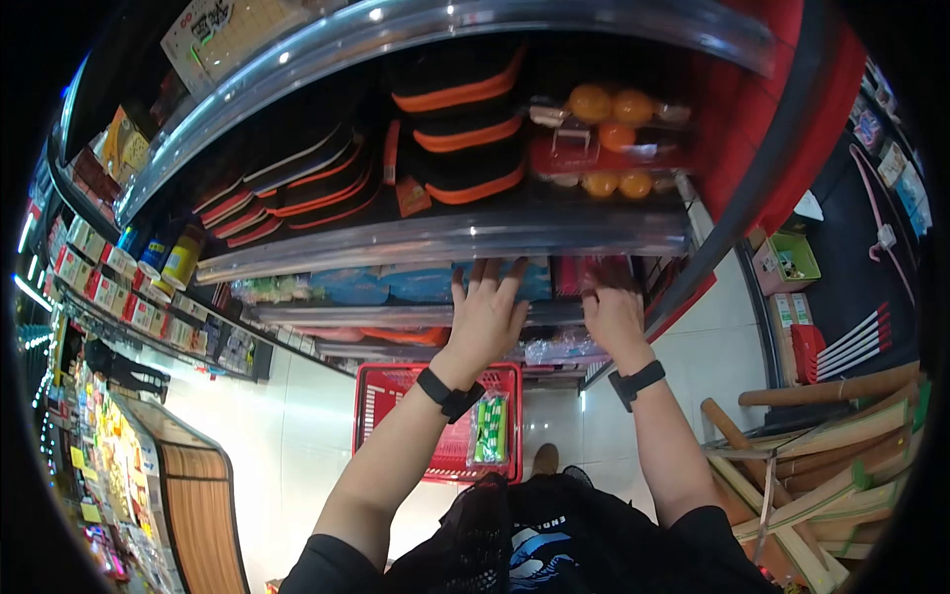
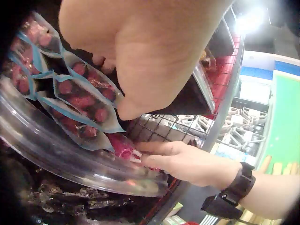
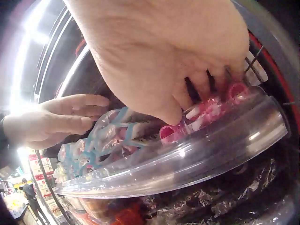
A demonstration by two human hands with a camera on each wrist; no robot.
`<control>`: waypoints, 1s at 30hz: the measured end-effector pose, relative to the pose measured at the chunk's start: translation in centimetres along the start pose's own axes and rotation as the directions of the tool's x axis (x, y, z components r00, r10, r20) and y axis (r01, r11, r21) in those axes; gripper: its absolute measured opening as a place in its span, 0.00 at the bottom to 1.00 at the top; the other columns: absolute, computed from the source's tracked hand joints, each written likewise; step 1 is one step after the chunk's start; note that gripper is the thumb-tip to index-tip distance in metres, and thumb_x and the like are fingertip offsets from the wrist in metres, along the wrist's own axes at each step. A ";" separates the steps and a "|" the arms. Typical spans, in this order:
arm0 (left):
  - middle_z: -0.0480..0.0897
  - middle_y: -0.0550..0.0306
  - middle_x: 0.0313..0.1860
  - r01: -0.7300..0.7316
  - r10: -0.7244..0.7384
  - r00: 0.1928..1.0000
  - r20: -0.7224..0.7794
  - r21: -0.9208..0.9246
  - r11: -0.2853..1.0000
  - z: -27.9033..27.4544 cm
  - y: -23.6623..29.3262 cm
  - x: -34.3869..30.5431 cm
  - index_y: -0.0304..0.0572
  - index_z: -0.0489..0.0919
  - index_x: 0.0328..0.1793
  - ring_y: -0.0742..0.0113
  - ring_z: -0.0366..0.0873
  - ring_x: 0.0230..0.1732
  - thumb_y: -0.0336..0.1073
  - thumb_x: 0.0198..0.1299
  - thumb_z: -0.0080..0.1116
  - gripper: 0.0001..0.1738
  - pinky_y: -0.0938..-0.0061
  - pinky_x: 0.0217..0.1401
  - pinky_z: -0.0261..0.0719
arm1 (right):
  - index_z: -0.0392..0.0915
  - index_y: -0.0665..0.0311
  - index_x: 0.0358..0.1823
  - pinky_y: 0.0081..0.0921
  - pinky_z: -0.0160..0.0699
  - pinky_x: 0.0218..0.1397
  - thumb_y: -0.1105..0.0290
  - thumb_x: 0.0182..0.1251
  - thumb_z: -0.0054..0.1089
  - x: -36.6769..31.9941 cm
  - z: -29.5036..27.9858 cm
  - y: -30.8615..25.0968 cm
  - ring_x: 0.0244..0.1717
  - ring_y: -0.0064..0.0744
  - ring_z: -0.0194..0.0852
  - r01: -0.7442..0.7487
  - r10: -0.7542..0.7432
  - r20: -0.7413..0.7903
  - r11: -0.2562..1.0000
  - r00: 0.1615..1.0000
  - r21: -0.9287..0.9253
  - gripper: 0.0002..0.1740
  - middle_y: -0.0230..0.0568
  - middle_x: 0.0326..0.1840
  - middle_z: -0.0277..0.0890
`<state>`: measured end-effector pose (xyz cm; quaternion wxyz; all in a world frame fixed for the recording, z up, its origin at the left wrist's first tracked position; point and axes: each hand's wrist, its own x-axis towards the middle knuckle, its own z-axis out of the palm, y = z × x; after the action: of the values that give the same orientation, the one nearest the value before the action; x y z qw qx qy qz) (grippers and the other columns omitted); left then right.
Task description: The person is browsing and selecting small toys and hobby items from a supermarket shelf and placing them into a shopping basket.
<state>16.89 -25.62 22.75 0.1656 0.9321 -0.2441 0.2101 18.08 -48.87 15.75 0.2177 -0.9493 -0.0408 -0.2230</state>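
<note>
Pouches (image 2: 79, 101) touching left grip (image 1: 485, 317), pink packets (image 3: 171, 132) under right grip (image 1: 616, 319)

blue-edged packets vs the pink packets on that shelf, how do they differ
The blue-edged packets are clear, showing dark red round pieces; the pink packets are bright pink. The blue-edged packets lie by the left hand; the pink packets touch the fingers of the right hand. Both sit behind the same clear shelf rail.
</note>
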 end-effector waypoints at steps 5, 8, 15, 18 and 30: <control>0.71 0.39 0.69 -0.014 -0.036 0.986 -0.162 -0.301 0.954 -2.2 0.5 -4.2 0.39 0.75 0.64 0.39 0.67 0.70 0.29 0.60 0.61 0.24 0.51 0.71 0.63 | 0.84 0.67 0.49 0.44 0.73 0.60 0.73 0.69 0.56 -1.1 -2.8 -2.1 0.51 0.57 0.78 0.011 -0.005 -0.045 0.991 0.999 0.131 0.12 0.53 0.47 0.83; 0.77 0.37 0.62 0.155 -0.213 0.974 -0.081 -0.452 0.879 -0.5 -0.7 -10.9 0.36 0.76 0.60 0.40 0.73 0.65 0.29 0.62 0.61 0.20 0.55 0.68 0.69 | 0.81 0.71 0.55 0.34 0.74 0.66 0.77 0.73 0.52 -3.4 -4.9 -4.3 0.63 0.49 0.79 0.106 -0.020 -0.236 0.928 0.972 0.358 0.14 0.51 0.55 0.84; 0.81 0.32 0.59 0.833 -0.527 0.542 0.654 -0.337 0.439 10.2 -7.0 -31.7 0.30 0.73 0.68 0.40 0.82 0.59 0.42 0.66 0.61 0.29 0.56 0.62 0.79 | 0.83 0.71 0.55 0.30 0.78 0.61 0.70 0.77 0.54 -15.6 -1.4 -4.3 0.54 0.39 0.86 -0.380 0.260 0.312 0.821 0.914 0.427 0.14 0.52 0.51 0.86; 0.79 0.32 0.63 0.906 -0.500 0.394 0.771 -0.235 0.352 12.7 -8.1 -35.3 0.28 0.72 0.68 0.43 0.81 0.62 0.45 0.66 0.62 0.32 0.58 0.64 0.79 | 0.84 0.69 0.53 0.29 0.81 0.55 0.70 0.77 0.55 -20.6 -0.1 -5.2 0.49 0.37 0.88 -0.458 0.286 0.440 0.814 0.851 0.357 0.13 0.51 0.47 0.88; 0.81 0.34 0.61 0.995 -0.463 0.100 0.880 -0.083 0.058 25.9 -10.2 -41.7 0.33 0.67 0.73 0.43 0.80 0.63 0.45 0.57 0.69 0.41 0.58 0.65 0.78 | 0.85 0.63 0.53 0.30 0.84 0.45 0.67 0.74 0.58 -29.2 -1.2 -6.1 0.40 0.38 0.89 -0.536 0.360 0.682 0.843 0.637 0.055 0.12 0.50 0.44 0.87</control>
<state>-2.76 -11.78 -21.27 0.4939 0.7445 0.2397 -0.3799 -9.65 -43.33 6.30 0.3575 -0.9097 0.0973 0.1874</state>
